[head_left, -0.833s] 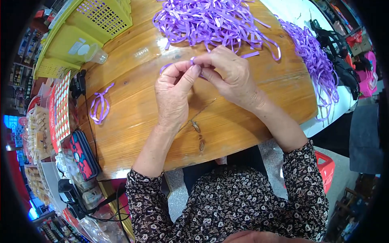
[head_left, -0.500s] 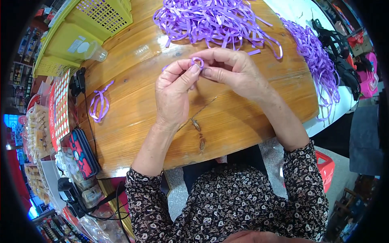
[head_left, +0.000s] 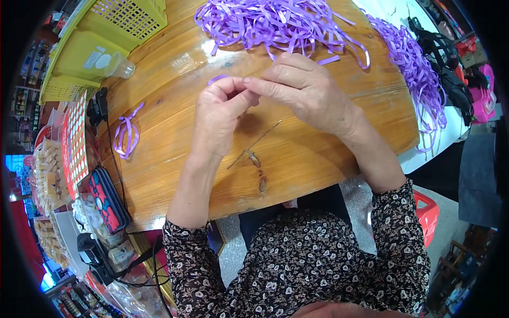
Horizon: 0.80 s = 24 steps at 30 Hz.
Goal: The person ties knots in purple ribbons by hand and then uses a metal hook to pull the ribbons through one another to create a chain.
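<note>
Left hand [head_left: 216,114] pinching purple ribbon [head_left: 217,79], right hand [head_left: 315,96] touching, its hold unclear, ribbon heap [head_left: 262,24] beyond, yellow basket [head_left: 98,40]

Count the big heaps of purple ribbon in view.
2. One heap lies on the far side of the wooden table; the other heap lies to its right, on the white surface. The upper picture edge cuts off the first; more may be hidden.

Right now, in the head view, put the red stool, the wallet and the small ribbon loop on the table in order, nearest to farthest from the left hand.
From the left hand:
1. Small ribbon loop: on the table, to its left.
2. Wallet: lower left, by the table's corner.
3. Red stool: lower right, past the right sleeve.
</note>
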Motion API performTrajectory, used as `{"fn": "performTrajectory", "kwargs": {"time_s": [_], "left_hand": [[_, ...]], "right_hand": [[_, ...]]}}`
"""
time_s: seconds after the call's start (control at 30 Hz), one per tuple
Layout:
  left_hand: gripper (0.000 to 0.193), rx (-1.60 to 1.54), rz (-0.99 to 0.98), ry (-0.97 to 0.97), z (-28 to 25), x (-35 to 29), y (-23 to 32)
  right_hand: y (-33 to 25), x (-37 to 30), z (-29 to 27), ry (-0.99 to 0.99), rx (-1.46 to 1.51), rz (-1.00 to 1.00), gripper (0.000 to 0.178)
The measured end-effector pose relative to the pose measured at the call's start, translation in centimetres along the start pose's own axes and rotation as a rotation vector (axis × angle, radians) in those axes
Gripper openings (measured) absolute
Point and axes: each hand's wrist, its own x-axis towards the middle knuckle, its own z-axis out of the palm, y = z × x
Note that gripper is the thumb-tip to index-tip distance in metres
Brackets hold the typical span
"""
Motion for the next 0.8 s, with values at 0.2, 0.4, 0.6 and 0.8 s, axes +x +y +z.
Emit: {"fn": "performTrajectory", "kwargs": {"time_s": [0.2, 0.4, 0.6, 0.8], "left_hand": [[0.007, -0.111, -0.173, -0.157, -0.1, 0.2, 0.6], [0.009, -0.149, -0.102, -0.050, 0.9, 0.3, 0.0], [0.010, -0.067, 0.015, 0.040, 0.9, 0.3, -0.6], [0.007, -0.063, 0.102, 0.068, 1.6, 0.0, -0.5]], "right_hand": [[0.3, 0.2, -0.8, -0.094, 0.164, -0.007, 0.041], [0.0, 0.0, -0.9, -0.029, 0.144, 0.178, 0.034], [-0.3, 0.4, -0.9, 0.026, 0.225, 0.280, 0.024], [-0.5, 0.3, -0.4, 0.001, 0.294, 0.455, 0.015]]}}
